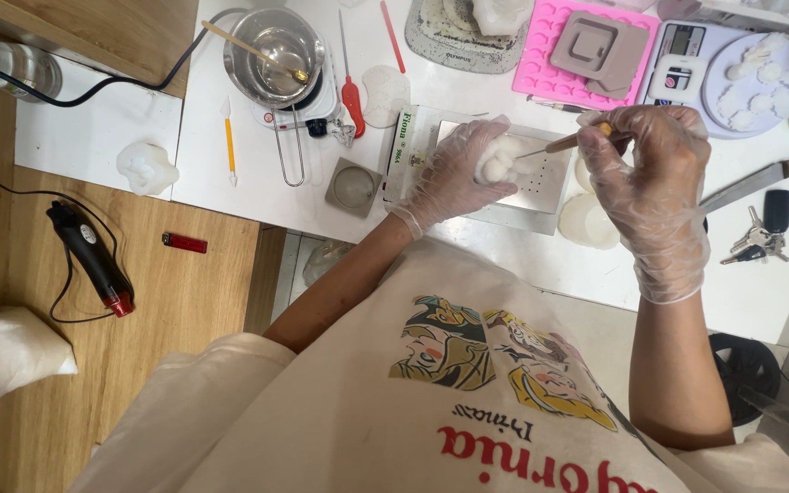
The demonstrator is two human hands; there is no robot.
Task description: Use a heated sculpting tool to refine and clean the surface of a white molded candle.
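Observation:
My left hand [454, 173], in a clear plastic glove, holds a small white wax-like figure [497, 162] over a flat metal tray [541, 187]. My right hand [646, 173], also gloved, grips a thin wooden-handled tool [570, 141] whose fine tip points at the white figure. Both hands hover above the white worktop, close to my chest.
A metal pot [274, 57] with a spoon sits on a small hotplate. Nearby are a pink silicone mould [554, 64], a digital scale [687, 59], a red-handled tool [351, 91], keys [760, 233], a red lighter [184, 242] and a black heat gun [89, 256].

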